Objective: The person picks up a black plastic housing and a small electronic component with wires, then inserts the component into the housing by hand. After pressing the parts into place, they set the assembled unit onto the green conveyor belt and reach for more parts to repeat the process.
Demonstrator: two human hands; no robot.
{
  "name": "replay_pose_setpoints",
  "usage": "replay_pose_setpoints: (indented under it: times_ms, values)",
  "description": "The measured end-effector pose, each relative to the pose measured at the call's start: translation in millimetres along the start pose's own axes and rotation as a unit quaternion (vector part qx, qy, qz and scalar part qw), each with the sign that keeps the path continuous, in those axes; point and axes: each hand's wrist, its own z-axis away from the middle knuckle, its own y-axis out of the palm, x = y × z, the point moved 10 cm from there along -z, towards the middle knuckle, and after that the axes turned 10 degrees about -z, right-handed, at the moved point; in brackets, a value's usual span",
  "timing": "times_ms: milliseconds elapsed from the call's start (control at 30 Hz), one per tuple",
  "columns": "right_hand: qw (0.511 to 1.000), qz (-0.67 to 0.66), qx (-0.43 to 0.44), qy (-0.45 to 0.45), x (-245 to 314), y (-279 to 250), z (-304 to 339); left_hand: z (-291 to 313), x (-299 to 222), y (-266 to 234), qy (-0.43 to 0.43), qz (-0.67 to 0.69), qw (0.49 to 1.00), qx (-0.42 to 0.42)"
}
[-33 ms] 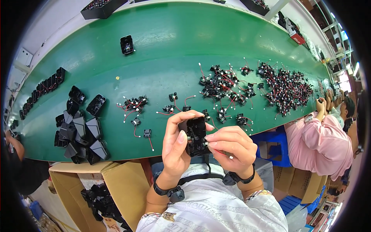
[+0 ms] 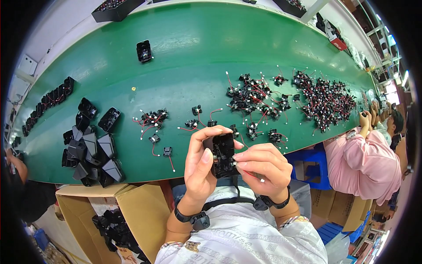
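Close in front of me, my left hand (image 2: 200,165) is wrapped round an open black plastic housing (image 2: 223,147), its hollow side up. My right hand (image 2: 266,169) pinches a small wired part at the housing's lower right side. From those fingers a red wire (image 2: 250,174) trails out to a white connector (image 2: 262,180). The fingers hide most of the part. Just beyond the hands lie several small black modules (image 2: 167,152) with red wires and white plugs. Left of them is a heap of black housings (image 2: 90,145), some turned over.
A large pile of wired modules (image 2: 327,101) covers the right of the green table (image 2: 184,39). One housing (image 2: 144,51) stands farther back, and a row of housings (image 2: 48,103) lines the far left. Cardboard box (image 2: 140,215) below left; blue stool (image 2: 310,167) and co-worker in pink (image 2: 365,167) right.
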Motion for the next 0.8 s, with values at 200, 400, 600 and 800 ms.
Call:
replay_pose_setpoints:
  times_ms: [200, 400, 600, 800]
  values:
    - [1.0, 0.001, -0.011, -0.003, -0.6, -3.8, -0.9, 0.7, 2.2, -4.3, -0.003, -0.037, 0.999, -0.008]
    - [0.999, -0.018, 0.025, -0.038, -0.4, -1.3, -6.6, 0.9, 1.9, -5.2, -0.009, -0.08, 0.997, -0.021]
    - [0.991, -0.071, -0.011, 0.112, -18.2, 0.9, -9.1, -0.7, -2.0, -8.7, 0.012, -0.078, 0.997, -0.028]
    - [0.993, -0.028, -0.024, 0.109, -14.9, 1.8, -5.5, 0.0, -9.3, -12.0, 0.067, -0.076, 0.995, -0.026]
